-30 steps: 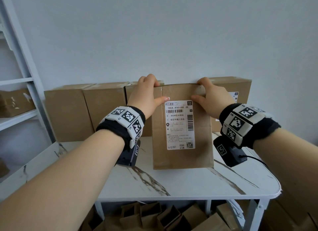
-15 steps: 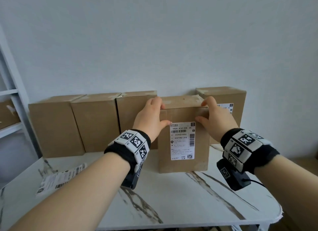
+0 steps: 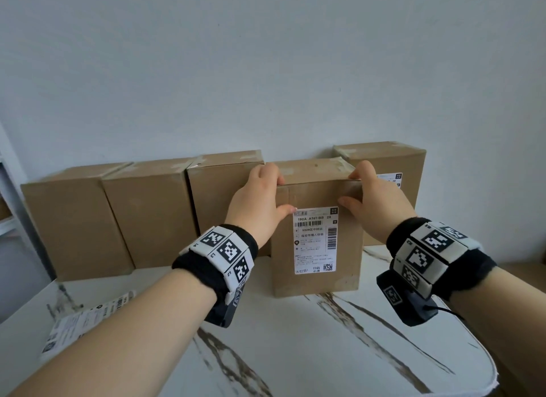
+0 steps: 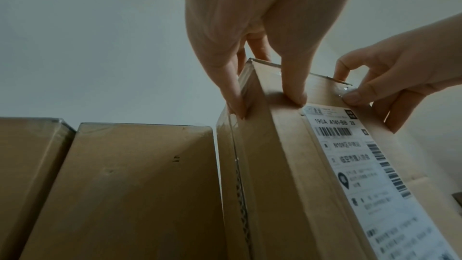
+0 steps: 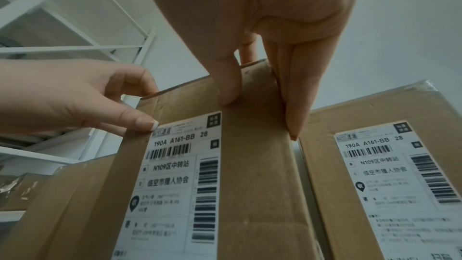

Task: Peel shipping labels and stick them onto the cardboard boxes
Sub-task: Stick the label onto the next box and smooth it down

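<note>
A labelled cardboard box [image 3: 316,281] stands upright on the marble table [image 3: 310,352], just in front of a row of boxes against the wall. Its white shipping label [image 3: 315,240] is stuck on the front face. My left hand [image 3: 260,201] grips the box's upper left corner, thumb on the front beside the label [image 4: 350,145]. My right hand [image 3: 375,201] grips the upper right corner, thumb on the front [image 5: 227,94]. To the right stands another labelled box [image 3: 393,172], its label [image 5: 390,165] clear in the right wrist view.
Three unlabelled boxes [image 3: 153,210] line the wall to the left. A sheet of loose labels [image 3: 85,319] lies on the table's left part. A white shelf frame [image 5: 75,33] stands at the far left. The table's rounded front right edge [image 3: 490,376] is close.
Both hands have carried the labelled box back from the table's front toward the row at the wall. The view has shifted, so the label sheet at left shows.
</note>
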### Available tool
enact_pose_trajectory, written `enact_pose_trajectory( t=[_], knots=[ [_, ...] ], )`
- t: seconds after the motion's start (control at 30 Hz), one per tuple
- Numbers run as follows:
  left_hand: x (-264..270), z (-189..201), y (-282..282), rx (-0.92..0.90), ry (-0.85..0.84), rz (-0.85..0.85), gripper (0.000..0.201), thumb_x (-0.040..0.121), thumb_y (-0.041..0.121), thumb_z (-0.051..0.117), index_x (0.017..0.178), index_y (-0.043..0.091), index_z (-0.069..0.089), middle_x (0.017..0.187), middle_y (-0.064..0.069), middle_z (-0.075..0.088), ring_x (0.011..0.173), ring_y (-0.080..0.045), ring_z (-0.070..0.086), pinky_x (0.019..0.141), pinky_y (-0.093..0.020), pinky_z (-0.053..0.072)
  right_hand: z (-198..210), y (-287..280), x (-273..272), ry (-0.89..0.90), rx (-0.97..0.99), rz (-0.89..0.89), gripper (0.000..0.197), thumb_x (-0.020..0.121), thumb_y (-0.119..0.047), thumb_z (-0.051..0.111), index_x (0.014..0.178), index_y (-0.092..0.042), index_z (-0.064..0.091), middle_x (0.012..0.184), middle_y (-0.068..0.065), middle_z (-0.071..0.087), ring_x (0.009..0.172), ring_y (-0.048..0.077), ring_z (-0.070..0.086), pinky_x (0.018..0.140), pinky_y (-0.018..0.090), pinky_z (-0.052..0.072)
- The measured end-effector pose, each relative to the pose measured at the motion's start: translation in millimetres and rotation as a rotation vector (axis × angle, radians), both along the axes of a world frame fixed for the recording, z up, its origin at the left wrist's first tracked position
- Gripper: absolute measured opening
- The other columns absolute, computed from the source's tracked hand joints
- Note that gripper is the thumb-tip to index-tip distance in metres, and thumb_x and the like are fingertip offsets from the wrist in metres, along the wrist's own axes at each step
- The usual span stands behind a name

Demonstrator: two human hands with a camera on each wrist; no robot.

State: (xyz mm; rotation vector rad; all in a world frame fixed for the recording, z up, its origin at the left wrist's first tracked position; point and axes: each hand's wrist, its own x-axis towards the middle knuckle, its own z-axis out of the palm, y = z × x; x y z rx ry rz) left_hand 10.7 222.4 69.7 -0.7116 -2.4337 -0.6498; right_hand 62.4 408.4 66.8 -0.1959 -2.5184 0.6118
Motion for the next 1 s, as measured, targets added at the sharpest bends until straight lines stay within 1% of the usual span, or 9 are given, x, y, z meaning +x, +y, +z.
enact_pose_trajectory(
  t=[0.23, 0.37, 0.47, 0.6, 0.7, 0.8, 0.83, 0.9, 1.0],
  knots=[
    [-1, 1, 3, 0.025, -0.034, -0.008, 0.044, 0.078, 0.031, 0.073, 0.108, 0.015, 0.045, 0.12, 0.0, 0.047, 0.089, -0.021, 0.056, 0.075, -0.031, 0.046, 1, 0, 0, -0.003, -0.014, -0.019, 0.034, 0.089, -0.025, 0.059, 0.112, -0.012, 0.037, 0.081, 0.005, 0.055, 0.08, 0.032, 0.057, 0.073, 0.04, 0.05],
    [-1, -2, 6, 0.022, -0.023, -0.02, 0.042, 0.08, 0.029, 0.072, 0.108, 0.014, 0.044, 0.118, -0.001, 0.046, 0.083, -0.021, 0.055, 0.073, -0.032, 0.047, -2, 5, 0, 0.022, -0.011, -0.023, 0.034, 0.089, -0.024, 0.059, 0.113, -0.012, 0.039, 0.084, 0.006, 0.054, 0.076, 0.028, 0.051, 0.067, 0.034, 0.043],
    [-2, -3, 6, 0.047, -0.019, -0.023, 0.043, 0.079, 0.029, 0.073, 0.108, 0.014, 0.045, 0.12, -0.001, 0.046, 0.092, -0.023, 0.057, 0.079, -0.034, 0.049, -1, 7, -1, 0.01, 0.0, -0.008, 0.033, 0.09, -0.023, 0.058, 0.115, -0.012, 0.038, 0.083, 0.006, 0.054, 0.078, 0.029, 0.053, 0.068, 0.034, 0.043],
    [-6, -3, 8, 0.024, -0.003, 0.014, 0.046, 0.078, 0.033, 0.072, 0.109, 0.014, 0.044, 0.119, -0.002, 0.047, 0.091, -0.023, 0.057, 0.077, -0.036, 0.05, -1, 8, -5, 0.006, 0.004, 0.007, 0.033, 0.09, -0.021, 0.057, 0.117, -0.015, 0.038, 0.084, 0.008, 0.058, 0.085, 0.034, 0.06, 0.075, 0.042, 0.051],
    [-9, -6, 11, -0.146, 0.165, 0.118, 0.055, 0.077, 0.047, 0.07, 0.113, 0.015, 0.044, 0.118, -0.002, 0.05, 0.105, -0.022, 0.052, 0.087, -0.032, 0.046, -1, 12, -8, -0.004, 0.03, 0.032, 0.039, 0.089, -0.028, 0.058, 0.122, -0.019, 0.04, 0.097, 0.009, 0.058, 0.093, 0.031, 0.059, 0.078, 0.038, 0.05],
    [-15, -5, 20, -0.34, 0.33, 0.123, 0.078, 0.073, 0.057, 0.067, 0.133, 0.017, 0.037, 0.141, -0.003, 0.039, 0.137, -0.021, 0.03, 0.116, -0.035, 0.019, 2, 19, -13, 0.022, 0.01, 0.067, 0.061, 0.087, -0.045, 0.057, 0.14, -0.024, 0.033, 0.136, 0.008, 0.042, 0.119, 0.025, 0.047, 0.096, 0.035, 0.041],
    [-16, -4, 24, -0.39, 0.332, 0.092, 0.086, 0.074, 0.056, 0.067, 0.141, 0.019, 0.029, 0.149, -0.001, 0.031, 0.142, -0.02, 0.021, 0.118, -0.037, 0.01, 5, 23, -16, 0.042, -0.004, 0.085, 0.067, 0.088, -0.048, 0.053, 0.144, -0.023, 0.028, 0.145, 0.006, 0.034, 0.13, 0.024, 0.038, 0.105, 0.036, 0.034],
    [-22, -3, 31, -0.448, 0.291, 0.036, 0.092, 0.075, 0.053, 0.067, 0.147, 0.025, 0.018, 0.153, 0.004, 0.024, 0.145, -0.018, 0.013, 0.119, -0.037, 0.003, 11, 33, -26, 0.039, -0.018, 0.09, 0.066, 0.093, -0.05, 0.04, 0.148, -0.017, 0.023, 0.154, 0.004, 0.022, 0.143, 0.023, 0.02, 0.115, 0.037, 0.019],
    [-32, -2, 39, -0.441, 0.194, 0.035, 0.088, 0.075, 0.05, 0.069, 0.146, 0.027, 0.022, 0.151, 0.007, 0.03, 0.142, -0.016, 0.021, 0.119, -0.038, 0.005, 16, 55, -47, -0.042, 0.02, 0.036, 0.053, 0.1, -0.04, 0.026, 0.148, -0.017, 0.024, 0.158, 0.002, 0.016, 0.146, 0.02, 0.007, 0.118, 0.037, 0.008]
  ],
)
